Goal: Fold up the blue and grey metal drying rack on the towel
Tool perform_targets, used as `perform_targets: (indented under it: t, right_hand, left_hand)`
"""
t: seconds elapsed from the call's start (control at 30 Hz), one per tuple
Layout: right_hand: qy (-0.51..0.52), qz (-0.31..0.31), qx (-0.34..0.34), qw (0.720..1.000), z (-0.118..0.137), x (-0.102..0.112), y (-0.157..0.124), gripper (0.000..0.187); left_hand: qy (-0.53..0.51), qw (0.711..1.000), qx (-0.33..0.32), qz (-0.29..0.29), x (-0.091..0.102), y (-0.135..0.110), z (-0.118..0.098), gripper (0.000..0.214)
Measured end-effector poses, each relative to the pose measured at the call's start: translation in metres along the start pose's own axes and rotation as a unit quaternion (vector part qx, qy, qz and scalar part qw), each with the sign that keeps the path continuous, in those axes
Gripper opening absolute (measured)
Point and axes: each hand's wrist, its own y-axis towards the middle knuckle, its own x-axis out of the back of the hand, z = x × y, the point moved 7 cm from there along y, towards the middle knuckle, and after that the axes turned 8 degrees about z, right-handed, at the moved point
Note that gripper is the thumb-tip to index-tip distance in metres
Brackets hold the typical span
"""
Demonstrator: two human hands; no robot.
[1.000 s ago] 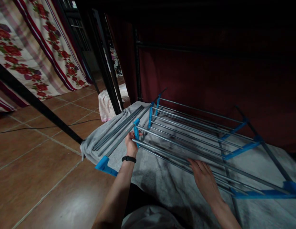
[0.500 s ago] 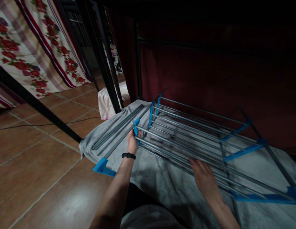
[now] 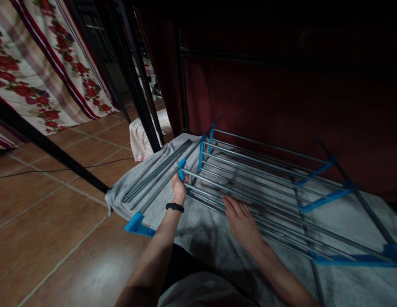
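The right hand (image 3: 241, 221), spread flat, has slid toward nine o'clock along the grey metal drying rack (image 3: 275, 189), nearer the left hand (image 3: 179, 189) clamped on its blue plastic bracket (image 3: 182, 164).

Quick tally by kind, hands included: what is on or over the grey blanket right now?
Drying rack: 1
Bundle of loose grey rods: 1 (single rods too dim to count)
Hands, left hand and right hand: 2
Black wristband: 1
Grey blanket: 1
Total: 6
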Motion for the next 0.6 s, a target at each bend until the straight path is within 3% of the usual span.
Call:
perform_targets:
  t: [0.13,0.3,0.43,0.6]
  right_hand:
    - [0.056,0.085,0.029,0.994,0.042,-0.001,0.065,0.055]
    - [0.118,0.176,0.033,0.977,0.069,-0.009,0.128,0.045]
    - [0.145,0.192,0.040,0.970,0.078,-0.014,0.155,0.041]
    - [0.130,0.223,0.035,0.966,0.081,-0.021,0.162,0.037]
  left_hand:
    - [0.020,1.000,0.011,-0.015,0.001,-0.002,-0.002,0.064]
    - [0.014,1.000,0.017,0.000,0.002,-0.003,-0.007,0.058]
    - [0.006,1.000,0.003,-0.025,0.008,-0.002,-0.011,0.049]
    - [-0.006,1.000,0.019,-0.015,0.012,0.002,-0.001,0.050]
